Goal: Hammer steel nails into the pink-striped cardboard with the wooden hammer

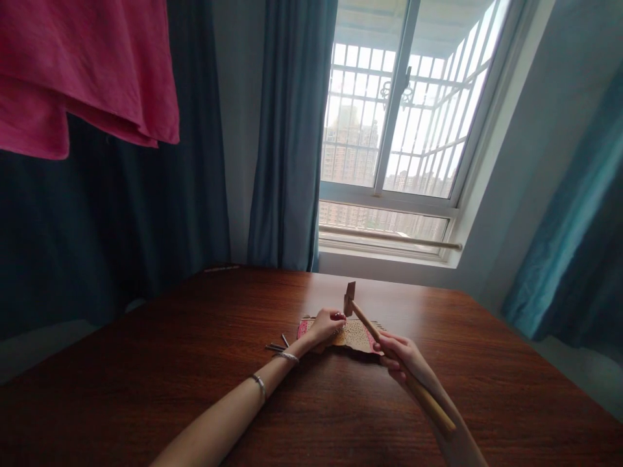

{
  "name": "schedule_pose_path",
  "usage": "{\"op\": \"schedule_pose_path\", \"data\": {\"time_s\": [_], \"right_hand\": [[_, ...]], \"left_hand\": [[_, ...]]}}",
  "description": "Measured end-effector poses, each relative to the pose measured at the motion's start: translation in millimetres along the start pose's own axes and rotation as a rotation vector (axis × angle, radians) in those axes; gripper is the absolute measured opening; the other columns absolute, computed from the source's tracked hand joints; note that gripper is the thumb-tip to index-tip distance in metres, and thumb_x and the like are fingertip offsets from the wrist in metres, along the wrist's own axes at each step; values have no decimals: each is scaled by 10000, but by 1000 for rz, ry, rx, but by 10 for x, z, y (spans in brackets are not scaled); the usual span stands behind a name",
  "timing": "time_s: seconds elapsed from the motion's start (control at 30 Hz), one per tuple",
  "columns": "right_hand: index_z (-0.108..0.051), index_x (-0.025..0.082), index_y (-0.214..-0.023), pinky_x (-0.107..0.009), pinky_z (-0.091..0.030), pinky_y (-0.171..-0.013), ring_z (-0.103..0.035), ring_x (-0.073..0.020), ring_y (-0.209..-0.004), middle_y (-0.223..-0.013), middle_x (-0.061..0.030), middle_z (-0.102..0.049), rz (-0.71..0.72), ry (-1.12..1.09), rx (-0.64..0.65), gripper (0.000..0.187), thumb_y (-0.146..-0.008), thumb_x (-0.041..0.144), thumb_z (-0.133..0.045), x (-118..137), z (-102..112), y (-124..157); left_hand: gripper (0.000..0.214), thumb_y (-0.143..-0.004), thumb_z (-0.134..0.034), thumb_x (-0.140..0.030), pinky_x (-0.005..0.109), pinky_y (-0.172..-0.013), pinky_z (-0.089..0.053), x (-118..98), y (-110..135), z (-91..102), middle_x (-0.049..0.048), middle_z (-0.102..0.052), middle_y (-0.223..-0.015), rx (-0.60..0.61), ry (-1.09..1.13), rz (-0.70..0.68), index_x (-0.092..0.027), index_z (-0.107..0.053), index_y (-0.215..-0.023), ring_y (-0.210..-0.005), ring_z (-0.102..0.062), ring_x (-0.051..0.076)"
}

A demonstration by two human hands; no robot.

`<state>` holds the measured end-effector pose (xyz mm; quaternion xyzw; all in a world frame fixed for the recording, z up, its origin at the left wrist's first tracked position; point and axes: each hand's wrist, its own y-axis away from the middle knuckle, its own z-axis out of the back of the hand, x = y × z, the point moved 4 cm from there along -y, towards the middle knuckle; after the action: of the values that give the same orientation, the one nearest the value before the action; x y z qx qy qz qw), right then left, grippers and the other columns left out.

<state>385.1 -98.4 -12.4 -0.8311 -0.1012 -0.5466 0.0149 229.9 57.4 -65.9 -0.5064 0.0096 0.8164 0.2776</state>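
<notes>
My right hand (399, 357) is wrapped around the wooden handle of a hammer (372, 329). The handle slants back toward me, and the hammer's head is raised just above my left fingertips. My left hand (329, 327) is closed in a pinch over a flat piece with a dotted tan middle and pink ends (359, 335). What those fingers pinch is too small to make out. The flat piece has uneven edges and lies on the table, partly covered by my left hand. Several thin dark metal rods (278, 347) lie left of it, beside my left wrist.
The brown wooden table (204, 389) reaches to the wall below a barred window (389, 130). Blue curtains (292, 130) hang at the back, with another blue curtain (569, 220) at right. A pink cloth (97, 71) hangs at upper left.
</notes>
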Motion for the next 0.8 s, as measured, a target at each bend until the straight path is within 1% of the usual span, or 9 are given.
{"op": "schedule_pose_path", "data": {"time_s": [0.13,0.3,0.43,0.5,0.6,0.7,0.8], "right_hand": [[-571,157,-1023,-106,-247,-243,-314,10,-348,-714,16,-525,-3,-6,-19,373,-697,321,-652,-11,20,-22],[-575,154,-1002,-113,-245,-246,-322,3,-344,-675,24,-520,-29,-3,-28,400,-655,325,-679,-3,-23,-16],[-584,144,-992,-125,-244,-244,-325,2,-341,-710,9,-538,31,45,-83,395,-654,330,-670,47,3,2],[-588,136,-985,-140,-251,-241,-342,-7,-337,-720,1,-548,92,122,-155,400,-649,340,-664,75,81,4],[-582,123,-984,-163,-278,-243,-378,-29,-331,-680,8,-545,154,270,-317,425,-637,359,-653,79,273,-11],[-573,113,-1017,-183,-310,-253,-402,-54,-326,-611,26,-529,162,427,-479,453,-637,355,-624,28,494,-52],[-579,114,-1048,-197,-321,-261,-411,-74,-321,-560,30,-533,152,606,-586,454,-660,349,-567,-26,684,-93]], "left_hand": [[225,-674,-554,-290,225,-660,-430,-24,3,22,33,-681,-781,-11,-6,-4,-146,-677,-798,-749,-599,171],[221,-681,-553,-301,225,-620,-425,-11,-2,16,37,-671,-730,-14,-21,-16,-126,-667,-755,-696,-592,164],[219,-683,-552,-284,222,-642,-431,5,-7,-1,42,-677,-771,-12,9,-21,-126,-665,-784,-732,-598,163],[219,-682,-549,-268,222,-647,-435,12,-9,-7,45,-680,-784,-13,15,-12,-123,-668,-794,-742,-600,163],[212,-683,-545,-251,217,-644,-437,9,-9,-10,41,-683,-777,-5,18,-12,-124,-673,-794,-737,-602,160],[206,-681,-547,-244,214,-655,-440,1,-5,-3,31,-685,-780,0,16,1,-134,-674,-799,-747,-605,158],[210,-674,-548,-243,218,-664,-444,-8,-3,8,35,-687,-782,-6,25,3,-129,-675,-797,-748,-609,162]]}}
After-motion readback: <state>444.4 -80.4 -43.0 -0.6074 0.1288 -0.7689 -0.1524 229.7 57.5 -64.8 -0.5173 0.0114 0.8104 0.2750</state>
